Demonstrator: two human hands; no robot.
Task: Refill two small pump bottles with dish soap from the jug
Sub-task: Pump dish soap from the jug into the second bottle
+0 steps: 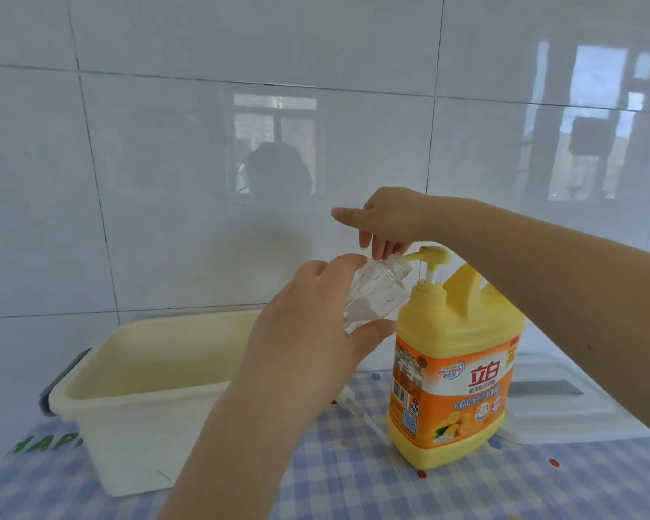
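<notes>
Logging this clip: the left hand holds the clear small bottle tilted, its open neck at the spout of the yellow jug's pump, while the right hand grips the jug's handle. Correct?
Not quite. The head view shows the right hand above the pump head, not on the jug's handle. The rest stands: the left hand holds the clear small bottle tilted, open neck at the spout of the yellow jug.

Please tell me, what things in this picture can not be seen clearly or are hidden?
Head view:
- Soap level in the clear bottle: left hand covers most of it.
- Pump part on the cloth: left forearm hides its top.
- Jug label small print: too small.
- Right hand contact with the jug pump: palm side hidden.
- Green cloth lettering: tub covers it.
</notes>
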